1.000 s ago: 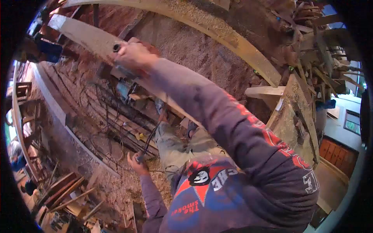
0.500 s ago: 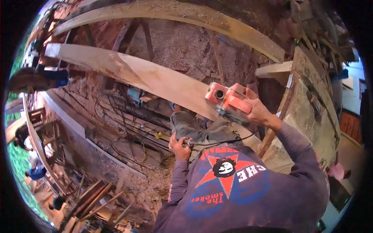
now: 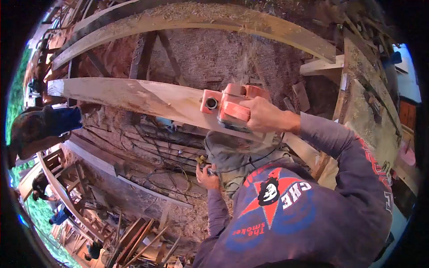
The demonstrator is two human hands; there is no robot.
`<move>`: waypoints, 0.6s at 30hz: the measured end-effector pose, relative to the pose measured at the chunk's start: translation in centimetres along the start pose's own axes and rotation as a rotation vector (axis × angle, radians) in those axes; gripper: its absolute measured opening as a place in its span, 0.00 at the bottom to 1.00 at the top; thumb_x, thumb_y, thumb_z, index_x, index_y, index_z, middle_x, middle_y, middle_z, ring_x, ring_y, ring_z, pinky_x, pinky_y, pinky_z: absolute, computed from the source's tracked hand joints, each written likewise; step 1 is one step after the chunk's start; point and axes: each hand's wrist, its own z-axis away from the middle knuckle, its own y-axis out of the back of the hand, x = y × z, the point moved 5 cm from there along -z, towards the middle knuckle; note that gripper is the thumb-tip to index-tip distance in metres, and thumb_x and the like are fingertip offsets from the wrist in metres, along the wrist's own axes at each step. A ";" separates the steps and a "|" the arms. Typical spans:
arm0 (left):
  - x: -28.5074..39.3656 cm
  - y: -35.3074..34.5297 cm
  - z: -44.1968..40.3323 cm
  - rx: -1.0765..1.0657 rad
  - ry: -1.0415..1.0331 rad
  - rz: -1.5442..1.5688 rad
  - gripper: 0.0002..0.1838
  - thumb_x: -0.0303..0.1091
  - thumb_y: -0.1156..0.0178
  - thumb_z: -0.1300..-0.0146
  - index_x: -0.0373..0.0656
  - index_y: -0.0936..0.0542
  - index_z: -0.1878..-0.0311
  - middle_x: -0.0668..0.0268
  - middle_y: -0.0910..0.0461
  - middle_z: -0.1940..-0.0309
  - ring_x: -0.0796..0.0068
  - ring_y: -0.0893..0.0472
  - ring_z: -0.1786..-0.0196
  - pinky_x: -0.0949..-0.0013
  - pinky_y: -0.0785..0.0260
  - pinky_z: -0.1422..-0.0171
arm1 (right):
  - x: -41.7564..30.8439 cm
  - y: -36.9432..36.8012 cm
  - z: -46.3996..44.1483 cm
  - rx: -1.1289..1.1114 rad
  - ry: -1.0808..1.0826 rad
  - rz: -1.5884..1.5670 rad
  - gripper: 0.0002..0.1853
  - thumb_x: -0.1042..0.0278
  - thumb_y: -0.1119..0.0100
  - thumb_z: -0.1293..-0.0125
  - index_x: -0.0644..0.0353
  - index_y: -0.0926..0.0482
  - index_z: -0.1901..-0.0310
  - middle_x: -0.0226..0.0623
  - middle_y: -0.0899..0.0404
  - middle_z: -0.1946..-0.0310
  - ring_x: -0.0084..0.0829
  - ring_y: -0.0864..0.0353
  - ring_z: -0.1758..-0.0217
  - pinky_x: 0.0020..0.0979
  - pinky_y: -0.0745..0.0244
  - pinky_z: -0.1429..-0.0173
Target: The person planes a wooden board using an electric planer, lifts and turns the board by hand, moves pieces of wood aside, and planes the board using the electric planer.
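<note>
My right hand [image 3: 268, 115] is wrapped round the rear handle of a red power planer [image 3: 234, 107]. The planer rests on a long curved plank [image 3: 134, 93], right of its middle. Pale wood and a darker patch show on the plank's face. Lower down, near my bent knee, the fingers of my left hand [image 3: 208, 177] are closed on the black power cord [image 3: 241, 168], which runs right and up towards the planer.
Another curved beam [image 3: 192, 18], strewn with shavings, arches beyond the plank. Broad boards [image 3: 368, 116] stand at the right. A person [image 3: 40, 127] is at the left edge, with others farther off. Loose cables [image 3: 156, 167] and scrap wood [image 3: 138, 239] lie below.
From the plank's far left part, my right hand came back to the right with the planer, then moved slightly left along it. The view has shifted too. My left hand still holds the cord.
</note>
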 end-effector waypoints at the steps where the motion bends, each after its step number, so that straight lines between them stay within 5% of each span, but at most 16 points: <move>1: -0.3 0.2 -0.4 0.004 0.000 -0.004 0.17 0.55 0.28 0.37 0.52 0.12 0.61 0.52 0.30 0.27 0.45 0.32 0.26 0.38 0.44 0.24 | -0.6 -0.3 -1.4 0.005 0.000 0.009 0.08 0.70 0.37 0.41 0.65 0.21 0.62 0.56 0.16 0.67 0.61 0.16 0.61 0.50 0.21 0.57; 6: -3.2 1.9 -1.9 0.047 0.070 -0.001 0.17 0.56 0.29 0.36 0.52 0.12 0.60 0.54 0.28 0.28 0.45 0.31 0.27 0.38 0.43 0.25 | -2.9 -3.5 -10.6 0.014 0.093 -0.032 0.09 0.70 0.39 0.44 0.64 0.21 0.64 0.57 0.16 0.68 0.59 0.15 0.62 0.51 0.21 0.56; 8: -4.3 2.6 -2.2 0.035 0.118 -0.025 0.17 0.54 0.28 0.36 0.49 0.11 0.59 0.56 0.28 0.28 0.46 0.31 0.27 0.41 0.43 0.24 | -3.8 -5.2 -15.5 -0.027 0.154 0.095 0.17 0.66 0.39 0.44 0.64 0.18 0.54 0.55 0.16 0.68 0.57 0.15 0.64 0.51 0.21 0.56; 10: -5.6 3.2 -2.5 0.063 0.104 -0.003 0.18 0.53 0.28 0.37 0.48 0.12 0.58 0.56 0.28 0.28 0.46 0.31 0.27 0.43 0.42 0.24 | -7.4 -5.9 -20.5 0.000 0.164 0.068 0.18 0.58 0.41 0.40 0.66 0.16 0.57 0.57 0.14 0.65 0.52 0.12 0.59 0.51 0.17 0.52; 13: -9.2 3.5 -2.4 0.033 0.081 -0.085 0.20 0.50 0.27 0.38 0.42 0.12 0.55 0.52 0.28 0.28 0.46 0.30 0.27 0.48 0.39 0.25 | -12.4 -7.0 -26.8 -0.033 0.343 0.093 0.26 0.51 0.44 0.30 0.58 0.20 0.37 0.61 0.15 0.53 0.55 0.13 0.51 0.54 0.18 0.47; 15: -10.1 3.6 -2.1 0.115 -0.026 -0.102 0.20 0.50 0.28 0.36 0.41 0.12 0.55 0.48 0.29 0.29 0.46 0.30 0.28 0.47 0.38 0.26 | -13.3 -8.4 -29.2 0.091 0.217 0.009 0.26 0.47 0.46 0.28 0.52 0.21 0.35 0.57 0.14 0.54 0.55 0.13 0.52 0.54 0.18 0.48; 16: -9.2 4.4 -1.0 0.124 -0.002 -0.107 0.20 0.50 0.28 0.36 0.41 0.12 0.55 0.48 0.29 0.29 0.46 0.30 0.28 0.47 0.38 0.26 | -11.5 -9.5 -29.3 0.069 0.228 0.004 0.26 0.47 0.46 0.28 0.52 0.21 0.35 0.57 0.14 0.54 0.55 0.13 0.52 0.54 0.18 0.48; 18: -6.5 6.9 -0.1 0.201 0.115 0.043 0.19 0.50 0.29 0.34 0.41 0.12 0.56 0.45 0.29 0.29 0.45 0.28 0.30 0.47 0.38 0.26 | -10.5 -9.5 -26.7 0.086 0.354 0.017 0.27 0.41 0.48 0.25 0.62 0.17 0.51 0.56 0.15 0.65 0.55 0.13 0.58 0.52 0.18 0.51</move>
